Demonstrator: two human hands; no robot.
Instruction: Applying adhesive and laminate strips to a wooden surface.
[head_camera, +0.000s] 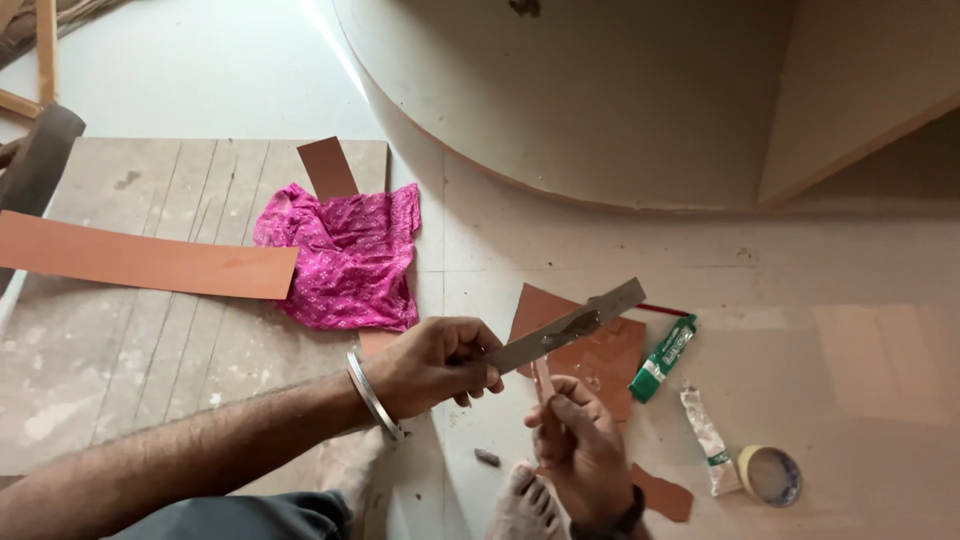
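The right hand (580, 450), lowest in the view, pinches a narrow brown strip (543, 380) upright between its fingers. Just above it, the left hand (435, 362) is closed around a flat metal file (565, 327), whose blade slants up to the right and crosses the strip's top. Behind the file lies a brown laminate piece (600, 350); right of it, a green tube (663, 358), a white tube (708, 440) and a tape roll (770, 475). Left of the file, a pink cloth (345, 255).
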